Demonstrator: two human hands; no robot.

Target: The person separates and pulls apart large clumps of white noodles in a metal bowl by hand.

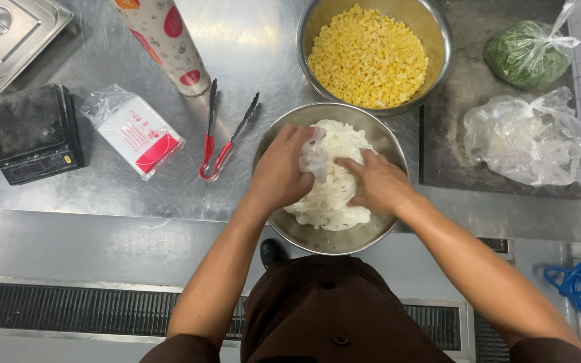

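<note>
While both hands, left hand and right hand, clutch pale onion slices in a round steel bowl, a clear red-and-white packet lies left beside red-handled tongs.

Bright, even overhead light leaves a broad white glare on the brushed stainless-steel counter and soft short shadows beside the red-handled metal tongs, with sharp focus throughout and slight wide-angle bending at the edges.
</note>
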